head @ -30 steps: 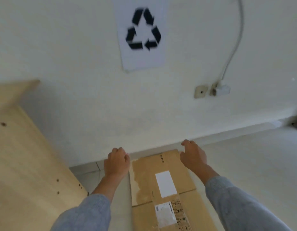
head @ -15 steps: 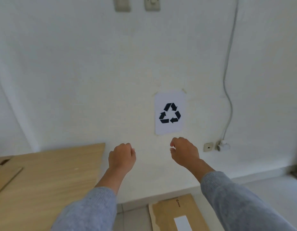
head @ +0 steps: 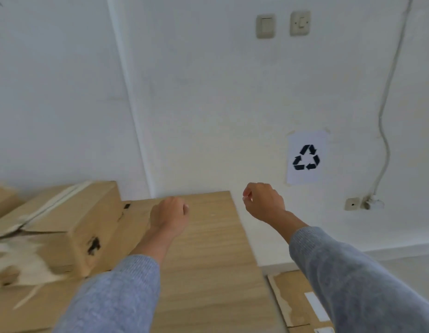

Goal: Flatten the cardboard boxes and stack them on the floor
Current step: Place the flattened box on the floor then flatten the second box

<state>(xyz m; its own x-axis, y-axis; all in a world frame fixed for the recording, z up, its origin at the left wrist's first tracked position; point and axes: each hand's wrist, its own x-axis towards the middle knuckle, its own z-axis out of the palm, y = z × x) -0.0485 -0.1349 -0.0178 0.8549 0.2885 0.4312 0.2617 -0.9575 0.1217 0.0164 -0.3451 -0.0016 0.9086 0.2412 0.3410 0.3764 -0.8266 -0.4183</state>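
Observation:
A brown cardboard box (head: 71, 227) with torn tape stands unflattened on the wooden table (head: 215, 272) at the left. A flattened cardboard box (head: 292, 299) with a white label lies on the floor at the bottom right, against the wall. My left hand (head: 170, 216) hovers over the table just right of the standing box, its fingers curled and holding nothing. My right hand (head: 264, 201) hangs in the air past the table's right edge, fingers loosely curled and holding nothing.
More cardboard (head: 3, 200) shows at the far left edge of the table. A paper recycling sign (head: 306, 157) is taped to the white wall. A wall socket with a plug and cable (head: 374, 203) sits low on the right, and two switches (head: 283, 25) are above.
My view has swung up and to the left, from the flattened box on the floor to the table. Both hands have lifted off the flattened box and now hang at table height.

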